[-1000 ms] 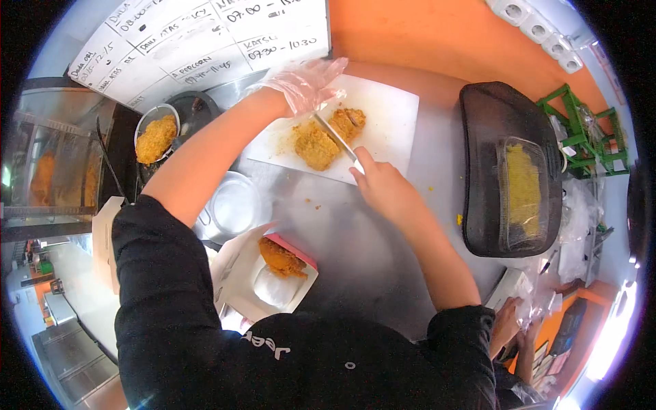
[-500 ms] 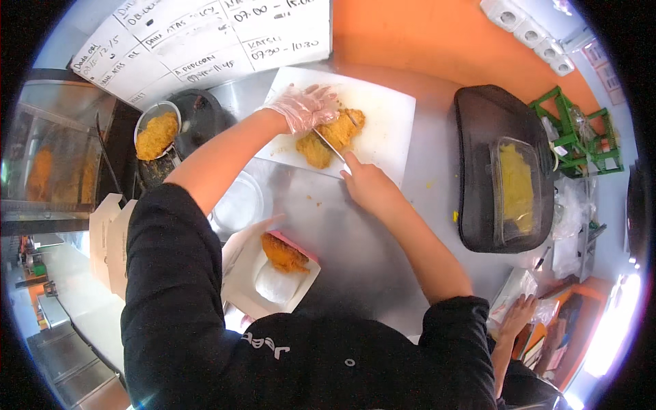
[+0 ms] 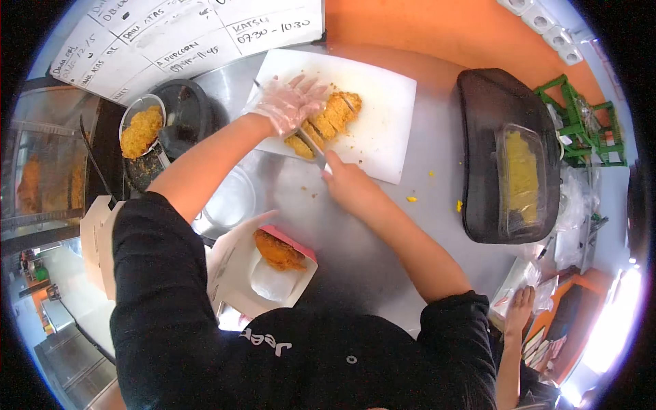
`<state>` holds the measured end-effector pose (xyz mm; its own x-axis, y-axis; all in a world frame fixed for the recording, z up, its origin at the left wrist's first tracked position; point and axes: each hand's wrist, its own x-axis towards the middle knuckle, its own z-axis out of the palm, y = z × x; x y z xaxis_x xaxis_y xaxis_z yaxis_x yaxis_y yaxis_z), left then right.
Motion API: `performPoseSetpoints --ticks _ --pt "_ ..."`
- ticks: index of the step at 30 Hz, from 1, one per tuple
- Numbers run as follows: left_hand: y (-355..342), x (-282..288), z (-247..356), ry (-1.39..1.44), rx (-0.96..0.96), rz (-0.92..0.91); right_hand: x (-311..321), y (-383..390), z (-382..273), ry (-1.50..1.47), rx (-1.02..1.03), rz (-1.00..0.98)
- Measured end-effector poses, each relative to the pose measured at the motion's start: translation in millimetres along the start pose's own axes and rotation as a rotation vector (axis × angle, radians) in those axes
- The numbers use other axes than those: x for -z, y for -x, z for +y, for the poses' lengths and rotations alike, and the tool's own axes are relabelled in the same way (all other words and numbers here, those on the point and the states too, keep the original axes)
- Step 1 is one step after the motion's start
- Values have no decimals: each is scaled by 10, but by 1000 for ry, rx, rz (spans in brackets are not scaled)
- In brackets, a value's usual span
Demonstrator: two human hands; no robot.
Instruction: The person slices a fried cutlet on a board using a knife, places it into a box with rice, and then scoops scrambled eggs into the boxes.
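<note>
A breaded fried cutlet (image 3: 339, 113), cut into several strips, lies on a white cutting board (image 3: 378, 137). My right hand (image 3: 347, 179) grips a knife (image 3: 309, 141) by its handle, with the blade slanting across the cutlet's near-left end. My left hand (image 3: 287, 102), in a clear glove, is laid with fingers spread over the blade's far part and the cutlet's upper-left side; what lies right under it is hidden. Below the board, an open food box (image 3: 299, 294) holds a piece of fried chicken (image 3: 277, 253) and a white wrapped mound (image 3: 272, 281).
A strainer with a breaded piece (image 3: 141, 130) rests by a black pan (image 3: 183, 109); a metal bowl (image 3: 229, 198) is nearer. A black appliance topped by a clear tub of yellow food (image 3: 521, 178) stands right, before green racks (image 3: 601, 137). At lower right, another person's hand (image 3: 521, 306) touches packaging.
The knife and my right hand have shifted toward the cutlet's left end, and more separated slices show. My left hand has moved left along with them. The co-worker's hand has shifted on the packaging.
</note>
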<state>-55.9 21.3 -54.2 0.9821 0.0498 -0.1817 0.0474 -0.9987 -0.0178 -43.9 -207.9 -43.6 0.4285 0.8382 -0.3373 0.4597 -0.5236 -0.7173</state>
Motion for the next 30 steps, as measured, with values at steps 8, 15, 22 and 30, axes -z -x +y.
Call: performPoseSetpoints --ticks 8,15,22,30 --pt "595 744 -266 -31 -828 157 416 353 181 -362 -71 170" --pt "-75 774 460 -245 -338 -153 583 441 667 -637 -294 413" --pt "-420 771 575 -254 -443 -473 388 503 827 -741 -303 389" --pt "-444 377 415 165 -309 -169 407 494 863 -766 -268 388"
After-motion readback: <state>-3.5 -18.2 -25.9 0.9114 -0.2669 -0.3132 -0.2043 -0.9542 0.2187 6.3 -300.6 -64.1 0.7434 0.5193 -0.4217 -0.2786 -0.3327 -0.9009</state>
